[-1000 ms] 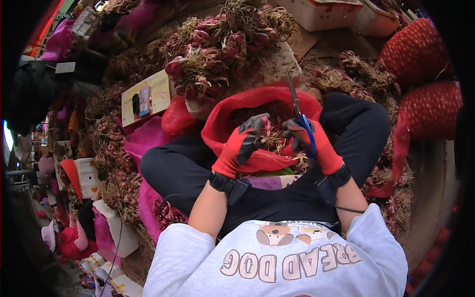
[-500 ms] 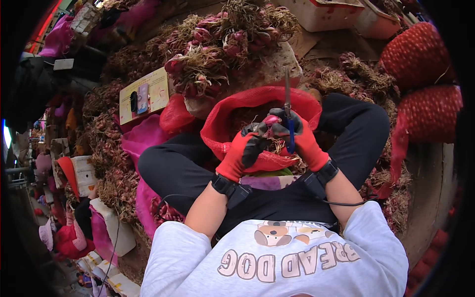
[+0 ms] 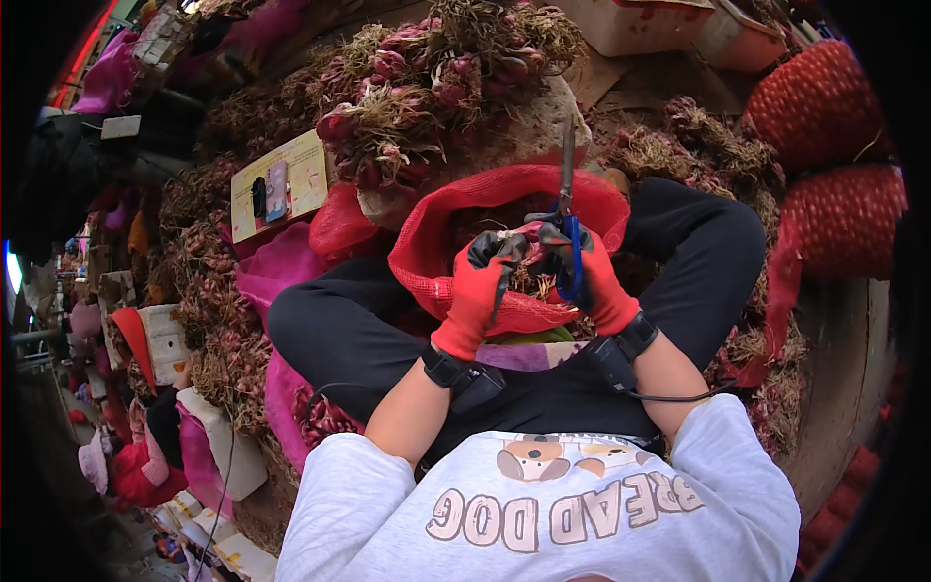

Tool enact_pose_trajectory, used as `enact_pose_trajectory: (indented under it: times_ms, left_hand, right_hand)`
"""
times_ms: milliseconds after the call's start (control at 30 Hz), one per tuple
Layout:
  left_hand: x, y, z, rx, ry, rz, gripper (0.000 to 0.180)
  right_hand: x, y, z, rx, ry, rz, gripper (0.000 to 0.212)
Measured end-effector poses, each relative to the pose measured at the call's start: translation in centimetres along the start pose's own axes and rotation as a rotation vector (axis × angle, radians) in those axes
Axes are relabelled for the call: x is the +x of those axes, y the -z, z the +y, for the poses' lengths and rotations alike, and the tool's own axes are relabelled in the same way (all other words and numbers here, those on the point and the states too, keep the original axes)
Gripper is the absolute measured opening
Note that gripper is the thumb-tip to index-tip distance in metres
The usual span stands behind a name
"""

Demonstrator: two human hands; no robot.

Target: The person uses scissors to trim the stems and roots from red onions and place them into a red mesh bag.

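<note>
Over a red mesh bag [image 3: 412,238] between my knees, my left hand [image 3: 480,291] wears a red glove with dark grey fingers. It is closed on a pink shallot [image 3: 529,231] with a pale, stringy end. My right hand [image 3: 596,276], gloved the same way, grips scissors [image 3: 568,170] with blue handles. The blades point away from me, beyond the fingers. The right thumb and fingertips also seem to touch the shallot; exact contact is hidden. Roots and more shallots lie in the bag under my hands.
Shallot bunches with dry stems [image 3: 388,126] are heaped on a stone block [image 3: 543,131] ahead. A phone [image 3: 276,190] rests on a yellow board [image 3: 305,170] at the left. Full red mesh sacks [image 3: 839,223] stand at the right, and pale bins [image 3: 640,29] at the far side.
The left hand has turned more upright and shifted slightly. The scissors have swung a little upright, with their blue handles more in view. The shallot has turned between the hands.
</note>
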State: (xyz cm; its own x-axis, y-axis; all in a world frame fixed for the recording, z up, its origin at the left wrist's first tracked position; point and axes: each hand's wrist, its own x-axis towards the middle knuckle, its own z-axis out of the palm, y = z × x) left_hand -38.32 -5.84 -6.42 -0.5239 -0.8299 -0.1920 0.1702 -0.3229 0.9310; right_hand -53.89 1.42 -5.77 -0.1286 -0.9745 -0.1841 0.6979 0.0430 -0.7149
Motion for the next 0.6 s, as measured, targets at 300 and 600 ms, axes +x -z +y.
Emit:
enact_pose_trajectory:
  times_ms: [300,600]
  left_hand:
    - [-0.1,1.0,0.4,-0.114,0.122,-0.208,0.009]
    - [0.0,-0.5,2.0,0.604,-0.335,-0.222,0.062]
  right_hand:
    - [0.0,2.5,0.3,-0.111,0.125,0.167,0.029]
    - [0.4,1.9,0.7,0.207,-0.297,0.07,0.021]
